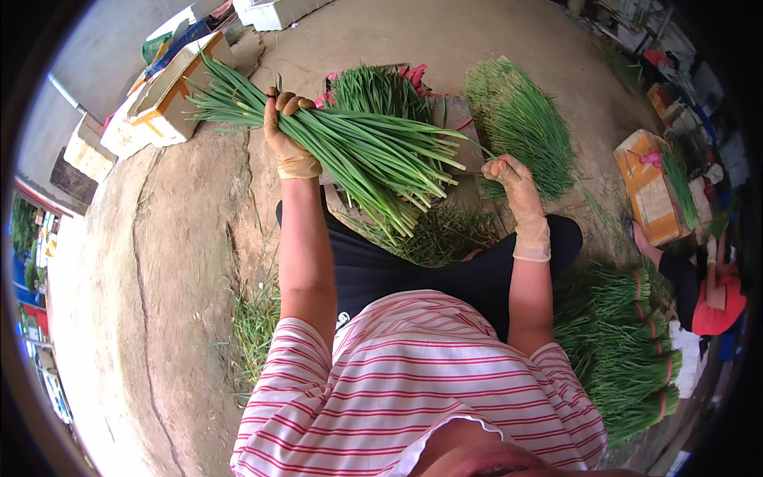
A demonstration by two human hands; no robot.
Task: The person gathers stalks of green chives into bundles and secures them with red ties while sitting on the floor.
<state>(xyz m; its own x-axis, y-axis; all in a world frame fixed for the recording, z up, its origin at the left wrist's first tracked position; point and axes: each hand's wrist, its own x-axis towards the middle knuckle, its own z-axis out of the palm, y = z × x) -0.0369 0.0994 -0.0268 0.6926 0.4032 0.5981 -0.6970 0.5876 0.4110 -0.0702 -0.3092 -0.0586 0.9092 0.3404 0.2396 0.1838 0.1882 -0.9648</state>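
My left hand point(290, 131), in a thin stained glove, grips a thick bunch of long green garlic chives point(369, 146), its pale cut ends pointing right. My right hand point(512, 179), gloved too, pinches a thin green strand by the bunch's right end. Beyond the bunch, a dark green pile of chives point(378, 92) lies on pink material. Past my right hand a larger loose pile of chives point(524, 131) rests on the ground. Trimmed leaves point(441, 235) are heaped between my knees.
Banded chive bundles point(632, 352) lie at right, near a taped foam box point(650, 191). Another person in a red top point(718, 304) sits at the far right. Foam boxes point(167, 107) stand at the upper left. Loose grass-like scraps point(256, 325) lie left of me.
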